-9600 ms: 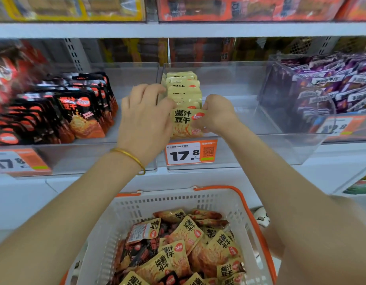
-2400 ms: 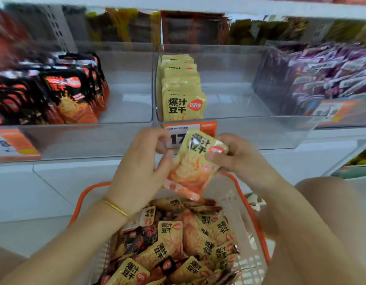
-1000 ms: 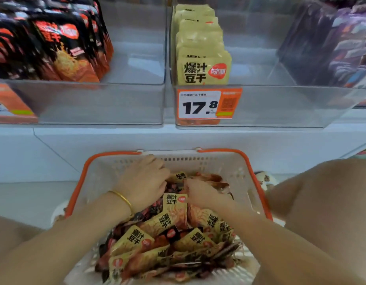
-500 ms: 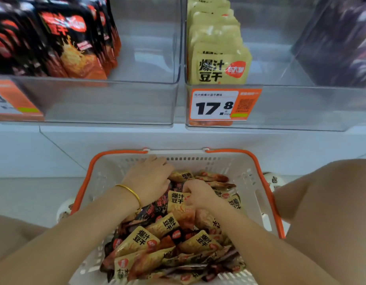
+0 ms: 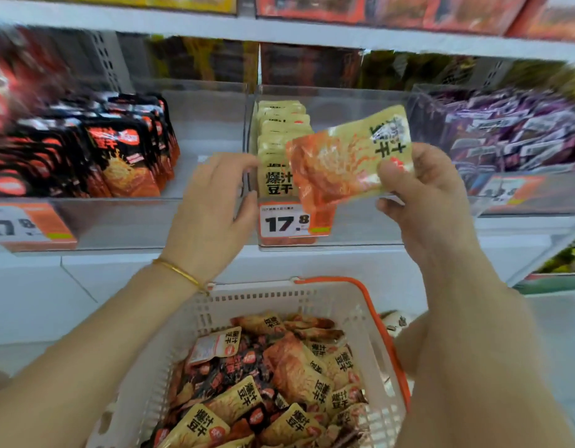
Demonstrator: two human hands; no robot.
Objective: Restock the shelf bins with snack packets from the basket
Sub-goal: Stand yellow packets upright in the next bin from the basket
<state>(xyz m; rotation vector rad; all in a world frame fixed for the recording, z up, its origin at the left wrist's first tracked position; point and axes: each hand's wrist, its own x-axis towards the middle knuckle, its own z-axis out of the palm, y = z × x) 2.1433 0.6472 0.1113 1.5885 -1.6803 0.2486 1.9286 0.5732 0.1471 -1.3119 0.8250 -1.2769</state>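
Observation:
My right hand [image 5: 421,195] grips a yellow-and-orange snack packet [image 5: 344,160], turned sideways in front of the middle clear bin [image 5: 360,227]. Inside that bin a row of matching yellow packets [image 5: 279,140] stands upright along its left side. My left hand [image 5: 215,205] is up at the bin's front left corner, fingers loosely curved with the tips at the front packet of the row, and it holds nothing. Below, the white basket [image 5: 312,302] with an orange handle holds several yellow and dark snack packets [image 5: 295,376].
A 17.8 price tag [image 5: 286,221] hangs on the middle bin's front. The left bin holds black-and-red packets [image 5: 118,156], the right bin purple packets [image 5: 505,130]. The right half of the middle bin has no packets. Another stocked shelf [image 5: 312,30] runs overhead.
Both hands have risen from the basket to the middle bin. The right hand now carries a yellow packet taken from the basket. The view has tilted upward.

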